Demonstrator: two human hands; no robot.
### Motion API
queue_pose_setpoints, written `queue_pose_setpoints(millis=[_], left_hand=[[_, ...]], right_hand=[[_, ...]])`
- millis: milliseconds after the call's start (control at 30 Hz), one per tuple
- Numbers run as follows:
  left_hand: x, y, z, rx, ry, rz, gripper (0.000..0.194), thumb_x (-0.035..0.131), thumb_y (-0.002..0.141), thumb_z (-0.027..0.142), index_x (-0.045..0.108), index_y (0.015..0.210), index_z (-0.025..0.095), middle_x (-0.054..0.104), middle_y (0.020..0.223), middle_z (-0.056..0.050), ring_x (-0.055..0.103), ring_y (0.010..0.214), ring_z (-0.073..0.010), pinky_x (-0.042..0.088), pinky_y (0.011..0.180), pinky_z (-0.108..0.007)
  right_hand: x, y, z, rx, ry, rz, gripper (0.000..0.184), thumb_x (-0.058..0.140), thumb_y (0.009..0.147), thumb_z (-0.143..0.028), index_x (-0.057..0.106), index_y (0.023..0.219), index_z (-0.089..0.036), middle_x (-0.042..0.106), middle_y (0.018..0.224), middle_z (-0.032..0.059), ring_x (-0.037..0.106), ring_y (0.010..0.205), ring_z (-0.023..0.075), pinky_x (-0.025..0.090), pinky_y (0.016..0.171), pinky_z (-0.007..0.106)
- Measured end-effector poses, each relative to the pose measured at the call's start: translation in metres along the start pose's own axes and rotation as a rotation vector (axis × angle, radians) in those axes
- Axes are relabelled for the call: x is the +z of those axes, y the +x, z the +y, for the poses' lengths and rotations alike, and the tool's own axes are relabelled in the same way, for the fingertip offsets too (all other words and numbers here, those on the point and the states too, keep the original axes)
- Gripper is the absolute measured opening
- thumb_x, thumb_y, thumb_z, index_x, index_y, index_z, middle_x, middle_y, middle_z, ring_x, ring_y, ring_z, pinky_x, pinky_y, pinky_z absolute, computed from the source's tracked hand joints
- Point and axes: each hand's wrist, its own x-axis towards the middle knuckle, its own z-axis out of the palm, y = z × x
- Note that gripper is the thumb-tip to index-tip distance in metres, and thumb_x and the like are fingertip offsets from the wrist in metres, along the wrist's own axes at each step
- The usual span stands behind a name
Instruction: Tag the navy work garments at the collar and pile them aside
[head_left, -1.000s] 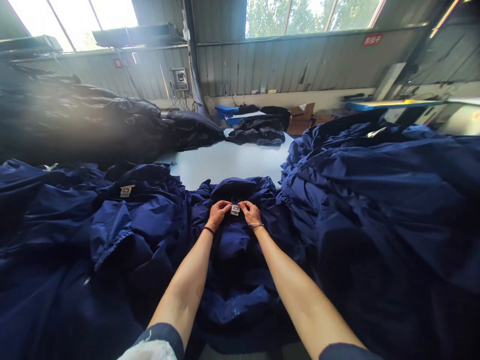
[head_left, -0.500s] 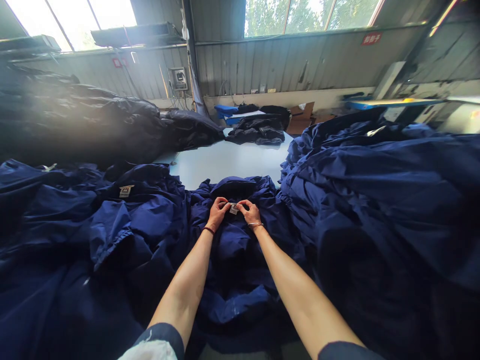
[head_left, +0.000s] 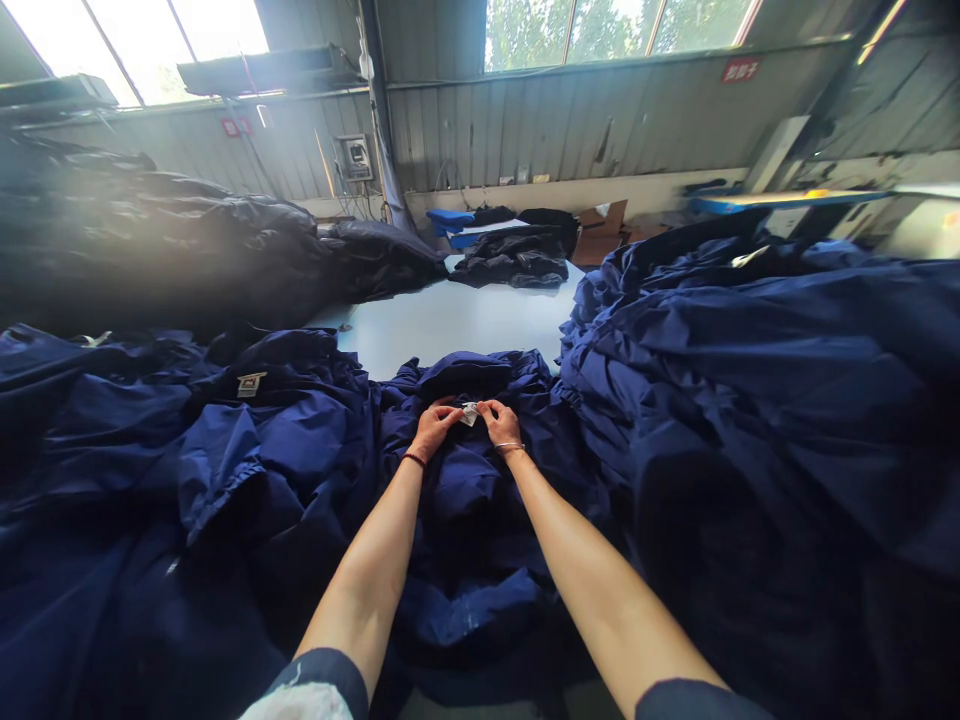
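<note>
A navy garment (head_left: 469, 490) lies in front of me with its collar toward the table's far side. A small white label (head_left: 470, 413) stands out at the neck, just below the collar. My left hand (head_left: 435, 428) pinches the label's left side between thumb and finger. On the label's right side, my right hand (head_left: 501, 424) is closed in a pinch too. The label looks tilted and creased, and its print cannot be read. Both wrists carry a bracelet.
Navy garments heap up at the left (head_left: 277, 440) and higher at the right (head_left: 765, 400); one at left shows a white label (head_left: 249, 384). Behind lie a pale tabletop (head_left: 457, 325), a large dark pile (head_left: 187, 230) and a small black pile (head_left: 514, 258).
The label has turned from lying flat and facing me to a tilted, folded look. My left fingers have shifted slightly right against it, while my right hand stays nearly in place.
</note>
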Motion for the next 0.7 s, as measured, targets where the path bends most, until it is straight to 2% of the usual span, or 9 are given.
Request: queue_pose_setpoints(millis=[233, 400, 533, 600, 700], left_hand=[[0.0008, 0.0005, 0.0022, -0.024, -0.02, -0.056, 0.037, 0.066, 0.072, 0.049, 0.075, 0.079, 0.014, 0.071, 0.08, -0.005, 0.061, 0.079, -0.018, 0.043, 0.077, -0.027], [0.0021, 0.0011, 0.0014, -0.031, 0.005, -0.019, 0.037, 0.064, 0.072, 0.05, 0.074, 0.077, 0.015, 0.071, 0.079, -0.005, 0.06, 0.078, -0.0178, 0.043, 0.076, -0.027], [0.0023, 0.001, 0.0011, -0.024, 0.005, -0.001, 0.037, 0.063, 0.073, 0.05, 0.074, 0.076, 0.015, 0.071, 0.08, -0.005, 0.06, 0.078, -0.0176, 0.044, 0.075, -0.027], [0.0019, 0.0008, 0.0015, -0.02, 0.005, -0.006, 0.037, 0.063, 0.074, 0.05, 0.074, 0.076, 0.015, 0.071, 0.08, -0.005, 0.061, 0.078, -0.0177, 0.044, 0.075, -0.027], [0.0009, 0.0004, 0.0023, -0.01, 0.014, -0.008, 0.037, 0.063, 0.074, 0.049, 0.074, 0.077, 0.014, 0.071, 0.081, -0.006, 0.062, 0.079, -0.0186, 0.044, 0.077, -0.027]], right_hand=[[0.0015, 0.0021, 0.0019, 0.062, -0.09, -0.003, 0.058, 0.037, 0.082, -0.067, 0.07, 0.076, -0.019, 0.067, 0.065, 0.0057, 0.057, 0.065, 0.0193, 0.039, 0.063, 0.028], [-0.0021, 0.0016, 0.0, 0.064, 0.024, -0.048, 0.068, 0.025, 0.085, -0.069, 0.07, 0.078, -0.019, 0.069, 0.073, 0.0057, 0.058, 0.072, 0.0199, 0.04, 0.066, 0.027], [-0.0042, 0.0009, 0.001, 0.006, 0.013, -0.097, 0.055, 0.043, 0.079, -0.068, 0.071, 0.083, -0.021, 0.068, 0.073, 0.0016, 0.058, 0.075, 0.0192, 0.041, 0.071, 0.027], [-0.0031, 0.0015, 0.0027, -0.007, -0.01, -0.081, 0.049, 0.052, 0.074, -0.066, 0.07, 0.082, -0.021, 0.068, 0.074, 0.0011, 0.058, 0.076, 0.0193, 0.041, 0.072, 0.027], [-0.0004, 0.0028, 0.0044, -0.015, -0.012, -0.053, 0.042, 0.056, 0.072, -0.061, 0.069, 0.08, -0.021, 0.069, 0.076, 0.0021, 0.059, 0.075, 0.0192, 0.041, 0.074, 0.028]])
